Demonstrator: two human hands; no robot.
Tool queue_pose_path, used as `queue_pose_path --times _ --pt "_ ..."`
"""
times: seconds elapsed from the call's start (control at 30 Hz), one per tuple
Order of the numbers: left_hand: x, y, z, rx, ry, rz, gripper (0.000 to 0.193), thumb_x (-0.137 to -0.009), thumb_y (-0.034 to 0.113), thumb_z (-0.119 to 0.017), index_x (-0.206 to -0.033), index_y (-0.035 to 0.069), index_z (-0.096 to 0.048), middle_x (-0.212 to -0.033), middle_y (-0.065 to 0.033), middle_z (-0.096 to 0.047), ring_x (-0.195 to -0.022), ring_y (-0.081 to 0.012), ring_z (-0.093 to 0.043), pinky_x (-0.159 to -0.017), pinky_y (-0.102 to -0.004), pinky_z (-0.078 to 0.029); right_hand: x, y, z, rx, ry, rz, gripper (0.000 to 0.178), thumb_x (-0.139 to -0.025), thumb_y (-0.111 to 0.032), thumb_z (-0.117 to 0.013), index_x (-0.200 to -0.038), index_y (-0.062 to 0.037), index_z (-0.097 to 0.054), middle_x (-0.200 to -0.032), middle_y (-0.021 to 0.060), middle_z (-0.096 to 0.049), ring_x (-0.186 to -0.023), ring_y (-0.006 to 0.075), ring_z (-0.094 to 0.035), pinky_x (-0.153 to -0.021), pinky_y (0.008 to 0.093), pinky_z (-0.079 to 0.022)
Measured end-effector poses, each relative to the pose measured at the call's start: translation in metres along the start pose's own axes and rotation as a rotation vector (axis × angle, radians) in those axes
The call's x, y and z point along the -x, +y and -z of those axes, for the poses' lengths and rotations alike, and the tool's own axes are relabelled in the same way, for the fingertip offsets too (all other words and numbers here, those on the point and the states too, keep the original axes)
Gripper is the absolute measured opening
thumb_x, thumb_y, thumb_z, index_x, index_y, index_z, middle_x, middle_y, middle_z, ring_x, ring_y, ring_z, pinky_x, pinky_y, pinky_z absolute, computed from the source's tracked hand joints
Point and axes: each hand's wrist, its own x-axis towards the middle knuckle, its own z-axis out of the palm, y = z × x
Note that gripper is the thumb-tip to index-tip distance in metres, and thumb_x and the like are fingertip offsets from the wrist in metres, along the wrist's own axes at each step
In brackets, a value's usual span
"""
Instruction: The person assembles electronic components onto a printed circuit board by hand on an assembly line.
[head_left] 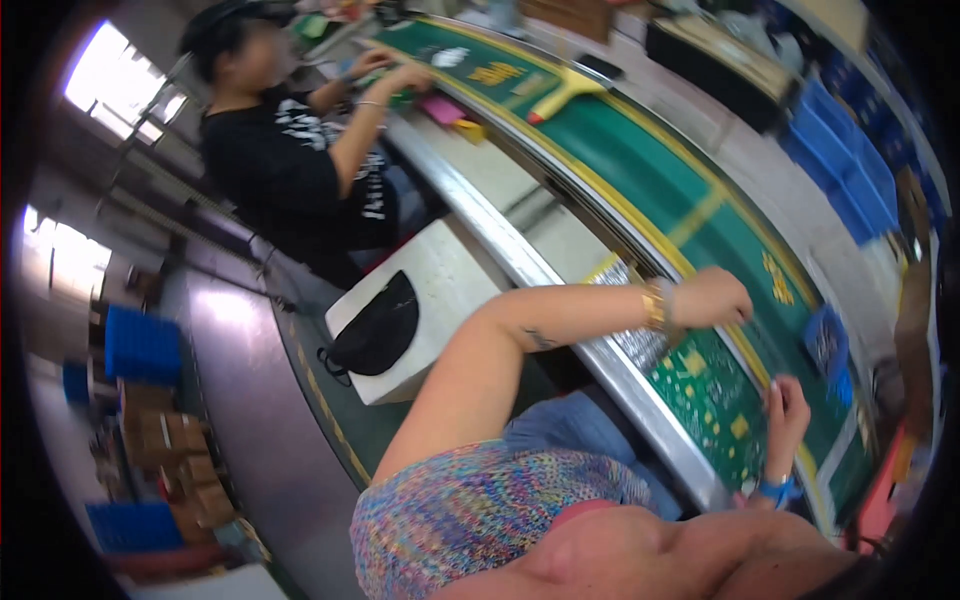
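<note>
My left hand [712,298], with a gold band at the wrist, reaches over the near edge of the green belt. Its fingers are closed, and whatever they hold is hidden. Nearer my body, my right hand [787,415] wears a blue wristband and is held at the belt's edge. Its fingers are curled in beside the thumb; anything between them is too small to make out. Between my arms lie green circuit boards [700,400] with small yellow parts. Silvery bubble packaging [638,340] lies beside them, partly hidden by my left forearm.
On the long green belt [640,165] lie a yellow-handled tool [565,95], yellow pieces [776,278] and a blue item [826,340]. A blue bin [840,150] stands beyond. A co-worker [300,150] works at the far left. A black pouch [378,325] rests on a white surface [445,255].
</note>
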Motion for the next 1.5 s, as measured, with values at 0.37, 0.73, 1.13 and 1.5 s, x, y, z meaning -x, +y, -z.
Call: queue_pose_path --times 0.37,0.73,1.13,1.5 --pt "0.126 0.042 0.033 0.240 0.196 0.403 0.011 -0.075 0.001 -0.066 -0.085 0.001 -0.065 -0.085 -0.0078 -0.064 -0.078 -0.0172 -0.061 -0.067 -0.0245 -0.049 0.008 -0.044 -0.055 0.147 -0.062 -0.063 0.015 -0.087 -0.020 -0.056 -0.091 -0.0061 -0.058 -0.057 0.0040 -0.054 -0.050 0.0138 -0.052 -0.048 0.0294 -0.038" --pt "0.170 0.054 0.008 0.532 0.359 0.683 0.007 -0.076 0.001 -0.068 -0.082 0.000 -0.065 -0.081 -0.0038 -0.064 -0.074 -0.0098 -0.057 -0.068 -0.0213 -0.045 -0.004 -0.030 -0.078 0.337 -0.010 -0.058 0.024 -0.082 -0.029 -0.057 -0.079 -0.0053 -0.062 -0.057 0.0083 -0.056 -0.053 0.0254 -0.054 -0.051 0.0358 -0.040" --pt "0.165 0.064 0.010 0.180 0.330 0.480 0.009 -0.069 0.002 -0.071 -0.077 0.004 -0.065 -0.079 -0.0033 -0.059 -0.079 -0.0168 -0.049 -0.063 -0.0261 -0.039 -0.014 -0.028 -0.076 0.336 -0.053 -0.098 0.024 -0.081 -0.029 -0.056 -0.078 -0.0060 -0.064 -0.058 0.0103 -0.057 -0.054 0.0264 -0.056 -0.052 0.0367 -0.042" --pt "0.166 0.064 0.010 0.088 0.322 0.457 0.011 -0.066 0.003 -0.072 -0.075 0.004 -0.065 -0.079 -0.0046 -0.058 -0.081 -0.0210 -0.050 -0.072 -0.0313 -0.040 -0.027 -0.034 -0.080 0.401 -0.055 -0.106 0.022 -0.076 -0.025 -0.058 -0.072 -0.0047 -0.064 -0.064 0.0128 -0.061 -0.060 0.0319 -0.058 -0.057 0.0399 -0.045"
